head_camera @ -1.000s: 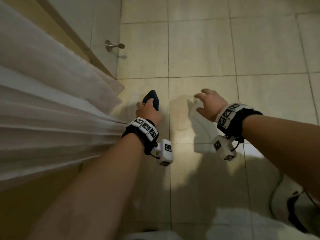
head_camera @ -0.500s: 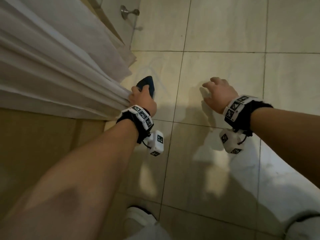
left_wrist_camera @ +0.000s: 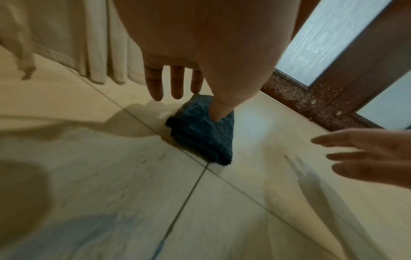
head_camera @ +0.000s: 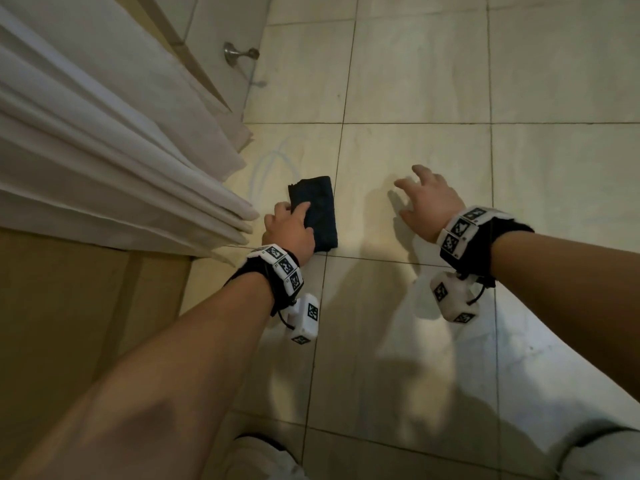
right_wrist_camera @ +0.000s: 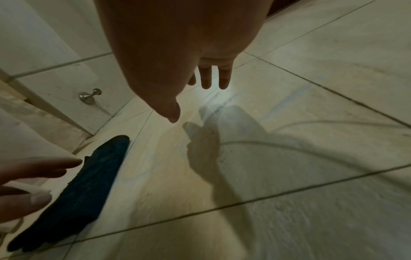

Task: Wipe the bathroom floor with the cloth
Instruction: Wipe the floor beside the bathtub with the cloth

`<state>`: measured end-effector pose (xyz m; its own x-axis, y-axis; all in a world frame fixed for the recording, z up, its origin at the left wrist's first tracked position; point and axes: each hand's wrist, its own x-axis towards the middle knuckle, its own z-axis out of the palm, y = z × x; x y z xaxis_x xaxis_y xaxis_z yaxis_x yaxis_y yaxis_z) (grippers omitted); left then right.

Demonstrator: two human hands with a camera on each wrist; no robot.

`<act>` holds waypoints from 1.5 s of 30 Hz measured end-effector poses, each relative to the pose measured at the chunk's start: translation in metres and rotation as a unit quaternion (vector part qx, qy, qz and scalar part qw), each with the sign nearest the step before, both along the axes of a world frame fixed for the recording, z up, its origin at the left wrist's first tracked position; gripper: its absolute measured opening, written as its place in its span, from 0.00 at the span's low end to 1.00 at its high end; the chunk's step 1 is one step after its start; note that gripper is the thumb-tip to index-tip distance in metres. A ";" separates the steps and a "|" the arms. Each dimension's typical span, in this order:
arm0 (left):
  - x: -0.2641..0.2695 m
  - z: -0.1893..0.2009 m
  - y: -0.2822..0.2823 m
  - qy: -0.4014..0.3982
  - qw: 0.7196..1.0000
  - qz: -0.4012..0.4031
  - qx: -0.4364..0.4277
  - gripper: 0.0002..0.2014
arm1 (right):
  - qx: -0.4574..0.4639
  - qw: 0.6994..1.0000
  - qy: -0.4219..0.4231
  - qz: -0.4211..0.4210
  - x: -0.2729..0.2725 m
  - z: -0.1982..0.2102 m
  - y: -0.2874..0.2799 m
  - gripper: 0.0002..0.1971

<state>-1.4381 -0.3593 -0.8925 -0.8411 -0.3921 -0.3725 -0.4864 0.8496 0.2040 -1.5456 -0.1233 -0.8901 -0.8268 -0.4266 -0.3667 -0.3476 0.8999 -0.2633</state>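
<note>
We see a folded dark blue cloth (head_camera: 314, 214) lying flat on the pale tiled bathroom floor (head_camera: 415, 81), its near end sitting right at a grout joint where tile corners meet. Our left hand (head_camera: 290, 227) rests at the cloth's left edge: in the left wrist view the thumb (left_wrist_camera: 219, 107) presses straight down onto the top of the cloth (left_wrist_camera: 201, 133), while the other fingers (left_wrist_camera: 176, 82) hang straight and slightly spread beside its far corner, not wrapped around it. So the hand is uncurled, with only the thumb bearing on the fabric. Our right hand (head_camera: 427, 202) is to the right of the cloth, apart from it, fingers spread and gently bent, gripping nothing; from the right wrist view its fingertips (right_wrist_camera: 205, 82) appear lifted above the tile, casting a clear shadow (right_wrist_camera: 206, 140) on it. To the left, just beside the left hand, hangs a pleated white curtain (head_camera: 104, 150), whose lower folds end close to the cloth without covering it. Farther off, near the base of the door frame (head_camera: 194, 57), a metal door stopper (head_camera: 239, 55) stands on the floor. In the left wrist view a dark brown framed door with frosted glass panels (left_wrist_camera: 333, 35) stands at the far right. Faint bluish streaks (head_camera: 273, 161) mark the tile just beyond the cloth.
</note>
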 end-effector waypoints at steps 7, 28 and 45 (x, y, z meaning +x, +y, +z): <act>0.000 -0.019 0.022 0.008 0.995 -0.052 -0.080 0.30 | 0.011 1.000 -0.014 -0.010 0.007 -0.009 0.006 0.29; -0.018 -0.033 -0.006 -0.047 0.988 -0.091 -0.113 0.35 | 0.151 0.985 -0.070 -0.041 -0.032 -0.031 -0.019 0.45; -0.006 -0.032 -0.004 -0.062 0.979 -0.178 -0.074 0.38 | 0.146 0.986 -0.066 -0.049 -0.032 -0.033 -0.023 0.43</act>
